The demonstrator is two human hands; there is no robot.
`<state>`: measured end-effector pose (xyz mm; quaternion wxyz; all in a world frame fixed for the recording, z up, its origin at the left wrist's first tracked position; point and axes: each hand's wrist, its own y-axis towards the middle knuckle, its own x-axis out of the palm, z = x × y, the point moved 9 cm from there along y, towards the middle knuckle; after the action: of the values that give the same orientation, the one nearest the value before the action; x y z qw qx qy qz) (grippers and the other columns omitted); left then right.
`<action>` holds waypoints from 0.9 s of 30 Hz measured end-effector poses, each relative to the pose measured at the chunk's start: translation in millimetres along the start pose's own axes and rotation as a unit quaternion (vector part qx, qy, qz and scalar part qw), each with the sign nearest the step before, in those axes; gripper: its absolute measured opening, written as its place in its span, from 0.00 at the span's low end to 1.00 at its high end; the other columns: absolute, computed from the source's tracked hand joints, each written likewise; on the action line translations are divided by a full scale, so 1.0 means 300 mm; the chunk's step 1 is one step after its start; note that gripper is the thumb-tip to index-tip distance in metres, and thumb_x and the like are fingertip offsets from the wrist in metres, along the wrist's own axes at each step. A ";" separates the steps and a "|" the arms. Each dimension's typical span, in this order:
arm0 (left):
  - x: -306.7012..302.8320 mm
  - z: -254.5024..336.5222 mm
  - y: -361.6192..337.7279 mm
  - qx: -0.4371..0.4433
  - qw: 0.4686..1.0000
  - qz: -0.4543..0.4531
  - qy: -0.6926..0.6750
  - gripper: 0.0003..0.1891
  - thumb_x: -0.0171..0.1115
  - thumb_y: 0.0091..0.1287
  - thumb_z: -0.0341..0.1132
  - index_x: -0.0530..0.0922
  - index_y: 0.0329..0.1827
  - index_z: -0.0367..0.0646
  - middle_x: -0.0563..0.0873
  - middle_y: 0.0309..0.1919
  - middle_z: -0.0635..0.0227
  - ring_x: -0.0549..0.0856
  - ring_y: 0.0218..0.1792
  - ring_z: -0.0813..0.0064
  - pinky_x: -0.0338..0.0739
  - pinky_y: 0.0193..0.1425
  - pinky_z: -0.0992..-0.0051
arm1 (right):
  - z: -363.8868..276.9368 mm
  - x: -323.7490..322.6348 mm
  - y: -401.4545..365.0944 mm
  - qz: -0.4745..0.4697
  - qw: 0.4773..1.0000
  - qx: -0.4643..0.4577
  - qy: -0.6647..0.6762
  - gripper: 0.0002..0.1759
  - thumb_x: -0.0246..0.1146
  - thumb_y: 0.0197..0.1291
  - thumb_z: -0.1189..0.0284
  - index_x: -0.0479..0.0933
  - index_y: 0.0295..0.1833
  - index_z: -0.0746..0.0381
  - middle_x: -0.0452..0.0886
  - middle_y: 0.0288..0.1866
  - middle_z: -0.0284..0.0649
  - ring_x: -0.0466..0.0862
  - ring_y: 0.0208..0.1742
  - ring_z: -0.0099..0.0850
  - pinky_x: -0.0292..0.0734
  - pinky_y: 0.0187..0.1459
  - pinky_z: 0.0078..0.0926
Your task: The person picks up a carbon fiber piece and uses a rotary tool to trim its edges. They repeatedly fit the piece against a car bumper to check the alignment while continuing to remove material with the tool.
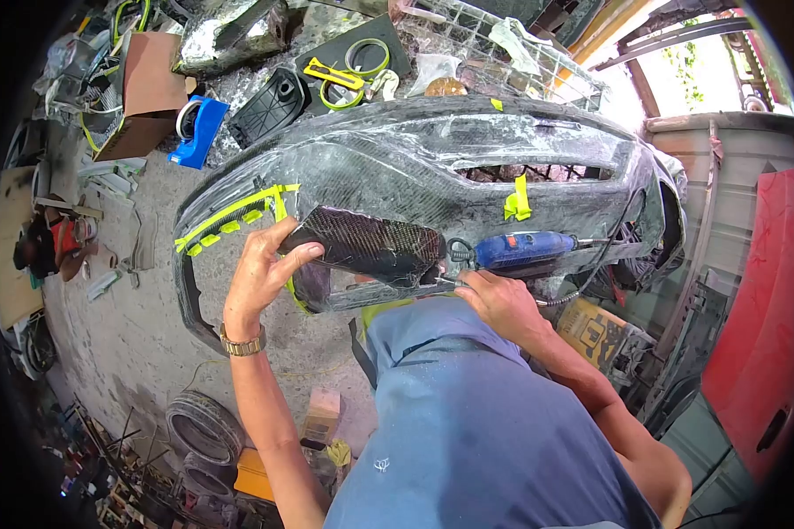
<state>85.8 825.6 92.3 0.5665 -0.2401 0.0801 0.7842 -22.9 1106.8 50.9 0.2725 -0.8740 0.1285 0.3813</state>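
Observation:
My left hand (263,269) grips the left end of a dark carbon-fibre panel (370,247) and holds it against a large grey car bumper (432,159) wrapped in clear film. Yellow-green tape strips (229,220) run along the bumper's left edge. My right hand (494,295) is closed by the panel's lower right corner, just under a blue rotary power tool (525,249). Whether this hand holds the tool or something thin beneath it is unclear. A watch sits on my left wrist.
A blue tape dispenser (198,130), a cardboard box (146,88), tape rolls (366,57) and a wire rack (503,53) lie beyond the bumper. Tyres (205,428) sit on the concrete floor at lower left. A red panel (767,335) stands at right.

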 end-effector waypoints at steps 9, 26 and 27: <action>-0.001 0.019 -0.008 0.000 1.000 0.011 -0.020 0.13 0.71 0.64 0.34 0.78 0.36 0.31 0.82 0.23 0.64 0.75 0.25 0.83 0.69 0.30 0.76 | -0.016 -0.001 -0.007 0.001 1.000 -0.014 0.001 0.15 0.60 0.69 0.60 0.77 0.53 0.58 0.83 0.40 0.46 0.84 0.40 0.50 0.78 0.40 0.46; -0.003 0.044 -0.022 0.002 1.000 0.017 0.001 0.12 0.71 0.64 0.33 0.80 0.39 0.31 0.85 0.26 0.62 0.80 0.26 0.81 0.74 0.32 0.76 | -0.008 0.000 -0.002 -0.030 0.999 0.022 0.009 0.17 0.56 0.71 0.58 0.76 0.54 0.59 0.83 0.42 0.49 0.83 0.42 0.52 0.78 0.43 0.47; -0.005 0.043 -0.022 0.002 1.000 0.017 0.001 0.12 0.71 0.64 0.33 0.80 0.39 0.31 0.85 0.26 0.62 0.80 0.26 0.81 0.74 0.32 0.76 | -0.010 -0.001 -0.001 -0.030 0.999 0.022 0.009 0.17 0.56 0.71 0.58 0.76 0.54 0.59 0.83 0.42 0.49 0.83 0.42 0.52 0.78 0.43 0.47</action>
<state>88.6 831.8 105.2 0.5534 -0.2383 0.0861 0.7934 -21.2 1105.3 52.9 0.3016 -0.8745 0.1134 0.3626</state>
